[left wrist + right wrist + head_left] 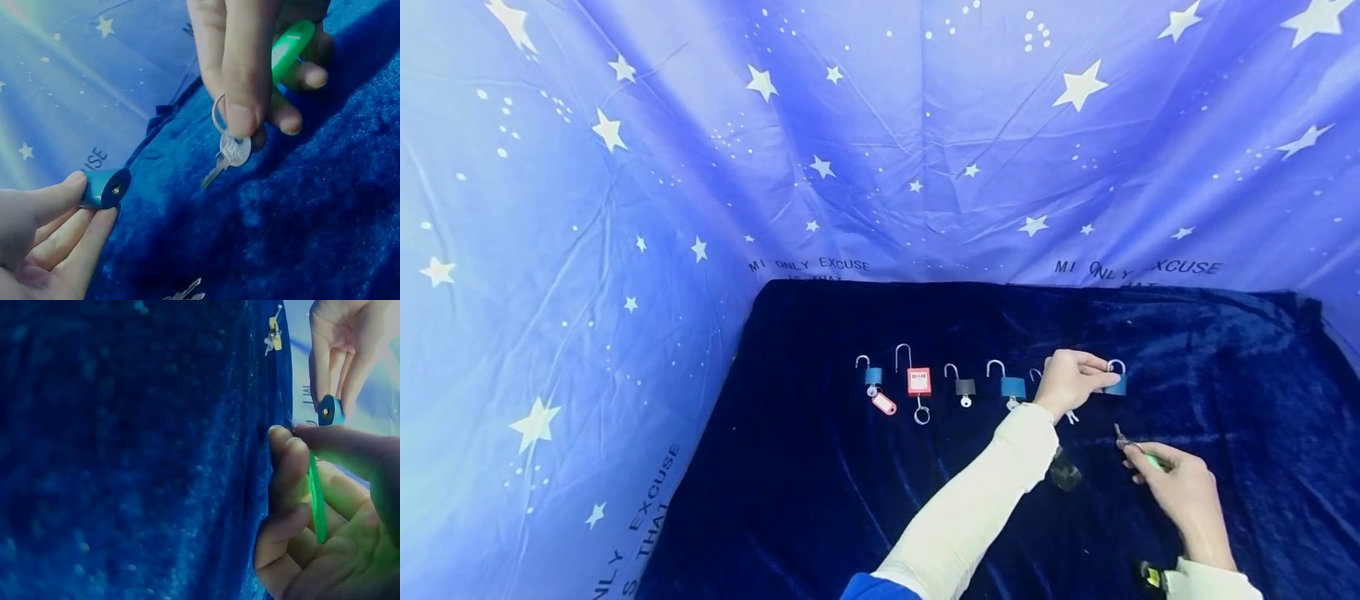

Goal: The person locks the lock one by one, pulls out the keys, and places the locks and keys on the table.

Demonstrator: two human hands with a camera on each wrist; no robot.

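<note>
My left hand pinches a blue padlock by its body, the shackle pointing up. The left wrist view shows the keyhole in the padlock's underside, with no key in it. Lower and to the right, my right hand pinches a silver key between thumb and fingers. A ring joins this key to a green tag, which lies within the fingers. The key's blade points toward the padlock's side but stays apart from it.
Left of my hands, a row holds a small blue padlock with a red tag, a red padlock, a dark grey padlock and another blue padlock. Loose-hanging keys show below my left hand. Dark blue cloth lies underneath.
</note>
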